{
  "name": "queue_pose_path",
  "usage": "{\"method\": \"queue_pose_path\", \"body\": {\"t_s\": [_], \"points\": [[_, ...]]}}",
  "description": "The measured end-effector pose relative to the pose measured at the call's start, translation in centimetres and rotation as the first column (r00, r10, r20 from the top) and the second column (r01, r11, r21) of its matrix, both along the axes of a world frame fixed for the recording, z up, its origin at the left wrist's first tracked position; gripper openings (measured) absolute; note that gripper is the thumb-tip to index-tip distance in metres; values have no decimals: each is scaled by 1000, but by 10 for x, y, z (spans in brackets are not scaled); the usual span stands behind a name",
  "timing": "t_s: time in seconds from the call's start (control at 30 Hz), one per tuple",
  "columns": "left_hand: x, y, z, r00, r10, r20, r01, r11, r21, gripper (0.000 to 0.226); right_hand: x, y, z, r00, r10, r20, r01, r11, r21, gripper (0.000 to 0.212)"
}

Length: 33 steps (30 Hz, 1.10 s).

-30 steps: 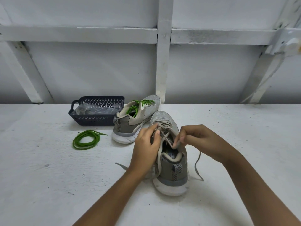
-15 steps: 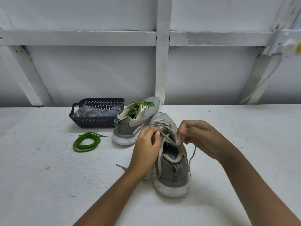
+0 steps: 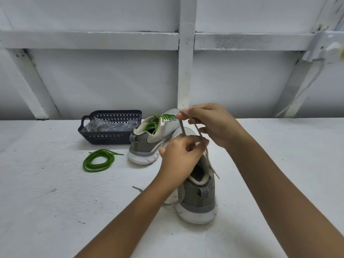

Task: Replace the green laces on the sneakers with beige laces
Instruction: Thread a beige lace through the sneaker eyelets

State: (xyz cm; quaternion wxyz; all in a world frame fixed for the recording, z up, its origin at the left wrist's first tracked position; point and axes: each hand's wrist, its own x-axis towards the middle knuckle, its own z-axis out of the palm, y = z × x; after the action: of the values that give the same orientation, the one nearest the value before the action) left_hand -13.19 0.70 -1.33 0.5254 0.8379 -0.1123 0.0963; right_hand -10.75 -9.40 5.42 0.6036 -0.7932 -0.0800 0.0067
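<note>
A grey sneaker [image 3: 199, 194] stands heel toward me at the centre of the white table, threaded with a beige lace [image 3: 183, 130]. My right hand [image 3: 214, 123] pinches that lace and holds it raised above the shoe's toe. My left hand [image 3: 180, 157] pinches the lace lower down, over the shoe's tongue. One loose end of the lace [image 3: 137, 188] trails onto the table on the left. Behind stands the second grey sneaker [image 3: 149, 142], with green laces [image 3: 158, 121] in it.
A coil of loose green lace [image 3: 96, 161] lies on the table [image 3: 46, 202] to the left. A dark plastic basket [image 3: 111, 135] with clear plastic bags stands at the back left. A white framed wall closes off the far edge.
My right hand has risen and moved away from me, drawing the beige lace up out of the shoe. My left hand has shifted slightly forward along the lace.
</note>
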Motion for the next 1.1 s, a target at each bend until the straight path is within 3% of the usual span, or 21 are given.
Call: {"method": "queue_pose_path", "body": {"t_s": [0.17,0.27,0.4,0.57,0.67,0.73,0.83,0.97,1.1], "points": [[14,11,14,996,-43,-73,20,957,-289,20,7,-8,-15,995,-77,-70,83,993,81,37],[30,19,22,996,-6,-84,-30,906,-423,25,2,-16,-28,987,-12,-158,30,994,107,40],[48,20,33,993,-18,-119,-38,890,-454,21,-7,-20,-39,996,42,-84,-45,998,-38,17],[69,18,37,992,-9,-122,-45,898,-438,21,-9,-32,-45,998,-10,-68,8,1000,-24,22],[67,18,38,986,-47,-158,-4,951,-310,18,-13,-39,-48,997,-57,-57,56,998,-30,23],[62,17,33,987,8,-163,-12,1000,-26,22,-14,-44,-54,992,-125,7,125,988,-96,19],[49,16,18,993,119,12,-117,947,298,23,-13,-49,-68,972,-231,52,235,970,-67,14],[23,7,-4,976,9,218,-101,904,416,13,-14,-48,-83,951,-306,-33,308,943,129,14],[14,6,-14,988,18,153,-93,864,495,18,-16,-41,-91,950,-310,-36,308,915,261,12]]}}
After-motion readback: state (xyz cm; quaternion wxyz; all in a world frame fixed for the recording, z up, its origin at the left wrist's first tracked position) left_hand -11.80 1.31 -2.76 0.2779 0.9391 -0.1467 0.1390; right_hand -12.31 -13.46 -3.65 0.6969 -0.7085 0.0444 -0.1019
